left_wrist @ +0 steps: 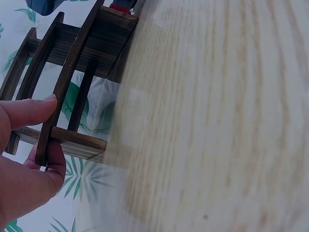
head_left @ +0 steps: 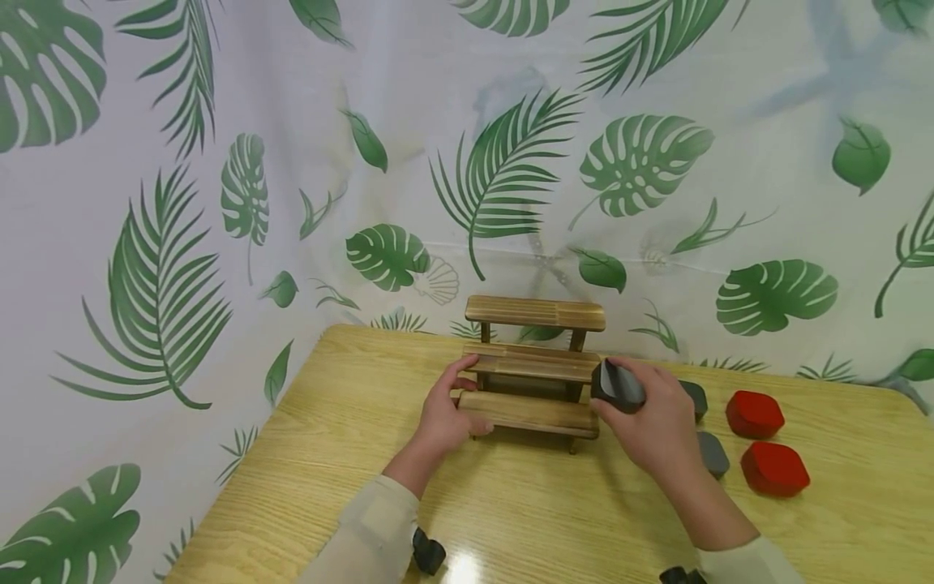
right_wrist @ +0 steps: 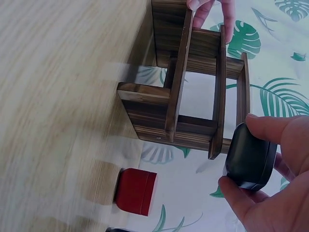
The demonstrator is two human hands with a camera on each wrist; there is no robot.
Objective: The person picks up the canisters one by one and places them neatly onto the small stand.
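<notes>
While the wooden desk carries everything, a three-step wooden rack stands near its far edge, before a leaf-print curtain. At the rack's left end, the left hand grips the lowest step, thumb on top and fingers beneath. At the rack's right end, the right hand holds a dark grey box pinched between thumb and fingers, level with the middle step. Right of that hand, two red boxes and two grey boxes lie on the desk, the grey ones partly hidden.
</notes>
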